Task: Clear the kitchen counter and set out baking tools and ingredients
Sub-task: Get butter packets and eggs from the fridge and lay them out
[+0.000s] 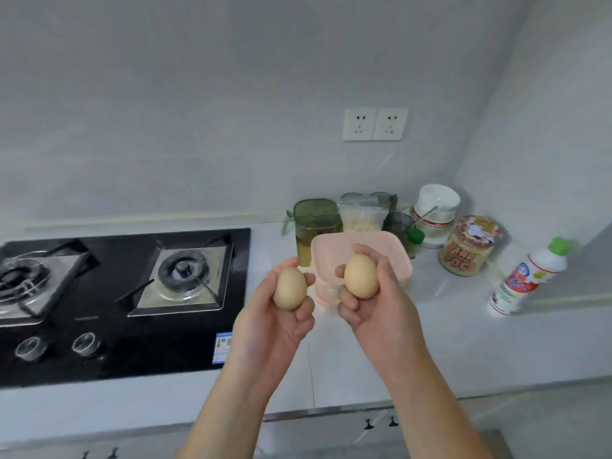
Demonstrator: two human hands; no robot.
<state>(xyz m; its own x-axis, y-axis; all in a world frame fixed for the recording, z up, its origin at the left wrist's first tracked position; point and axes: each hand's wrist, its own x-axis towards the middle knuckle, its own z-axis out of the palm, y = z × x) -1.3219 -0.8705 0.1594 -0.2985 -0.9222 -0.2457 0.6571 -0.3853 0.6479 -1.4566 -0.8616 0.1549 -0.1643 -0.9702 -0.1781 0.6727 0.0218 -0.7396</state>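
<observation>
My left hand (276, 321) holds a beige egg (289, 287) upright, fingers curled round it, above the counter beside the hob. My right hand (371, 303) grips a second beige egg (361, 276) the same way, a little higher. Behind both eggs a pink plastic container (334, 250) stands on the white counter (463, 342); my right hand covers part of it.
A black two-burner gas hob (109, 303) fills the counter's left. At the back right stand a green-lidded jar (316, 223), a bag of white flakes (361, 217), stacked white bowls (435, 210), a printed jar (470, 245) and a green-capped bottle (526, 279). Wall sockets (374, 124) sit above.
</observation>
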